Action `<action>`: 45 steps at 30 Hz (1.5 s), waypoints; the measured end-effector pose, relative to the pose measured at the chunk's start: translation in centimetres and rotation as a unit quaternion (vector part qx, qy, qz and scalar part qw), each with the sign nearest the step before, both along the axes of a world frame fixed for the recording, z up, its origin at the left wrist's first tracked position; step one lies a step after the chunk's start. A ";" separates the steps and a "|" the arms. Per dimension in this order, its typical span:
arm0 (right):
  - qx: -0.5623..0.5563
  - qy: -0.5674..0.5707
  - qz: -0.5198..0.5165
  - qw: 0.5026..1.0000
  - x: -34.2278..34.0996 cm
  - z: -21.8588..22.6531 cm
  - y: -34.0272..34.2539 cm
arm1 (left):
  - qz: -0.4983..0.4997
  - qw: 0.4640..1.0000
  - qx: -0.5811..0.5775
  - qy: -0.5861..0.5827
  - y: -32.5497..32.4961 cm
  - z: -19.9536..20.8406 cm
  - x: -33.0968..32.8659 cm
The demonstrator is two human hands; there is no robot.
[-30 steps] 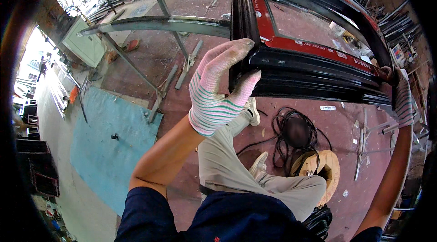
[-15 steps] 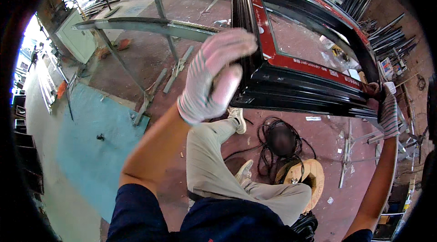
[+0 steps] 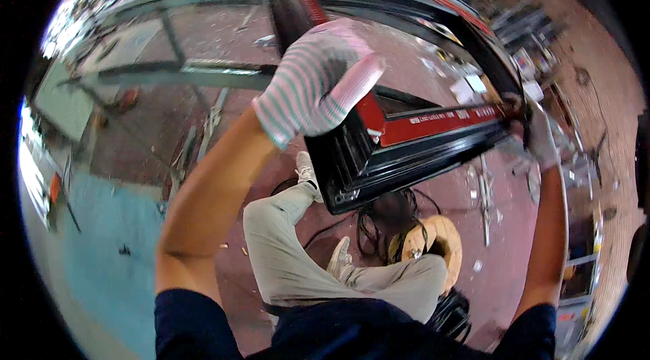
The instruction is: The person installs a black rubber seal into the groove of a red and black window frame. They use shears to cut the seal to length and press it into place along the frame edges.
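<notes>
A black metal window frame (image 3: 426, 153) with red protective film (image 3: 440, 123) along its face is held at a tilt above my legs. My left hand (image 3: 321, 79), in a pink-white glove with green-grey stripes, lies over the frame's left side, fingers curled and thumb toward the opening. The glove hides part of that side. My right hand (image 3: 542, 138), gloved too and slightly blurred, is closed at the frame's right corner. Its fingertips are partly hidden by the frame. The frame's near left corner points toward me.
Behind the frame stands a metal rack with long rails (image 3: 183, 76). A wooden spool (image 3: 440, 241) and black cable (image 3: 365, 228) lie on the red floor by my feet. Metal profiles (image 3: 525, 25) are stacked at the far right. A blue-green mat (image 3: 101, 245) is at left.
The window frame has swung round, its near left corner coming closer to me and lower. My left hand has shifted along its left side. The whole view has turned somewhat.
</notes>
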State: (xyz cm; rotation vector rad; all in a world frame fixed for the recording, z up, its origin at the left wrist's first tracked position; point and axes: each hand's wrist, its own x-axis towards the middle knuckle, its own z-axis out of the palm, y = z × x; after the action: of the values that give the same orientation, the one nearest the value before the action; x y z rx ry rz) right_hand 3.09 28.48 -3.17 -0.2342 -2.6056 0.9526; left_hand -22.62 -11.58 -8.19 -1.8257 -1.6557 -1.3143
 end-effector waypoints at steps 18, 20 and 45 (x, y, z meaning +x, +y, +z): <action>0.020 -0.022 -0.006 1.000 0.8 -1.2 7.8 | 0.054 0.998 0.015 0.024 1.5 0.1 2.9; 0.002 -0.013 0.021 1.000 0.2 -1.1 7.0 | 0.061 0.998 0.014 0.031 1.3 0.1 2.9; 0.030 0.131 -0.077 0.988 1.5 -5.4 5.7 | 0.187 0.980 0.021 0.062 4.8 0.9 11.6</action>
State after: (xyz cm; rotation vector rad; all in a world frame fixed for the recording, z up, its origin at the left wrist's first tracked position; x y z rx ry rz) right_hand 4.58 34.13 -8.55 -0.2716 -2.3348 0.7919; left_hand -11.04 -6.81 -7.26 -1.4470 -1.7782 -1.0428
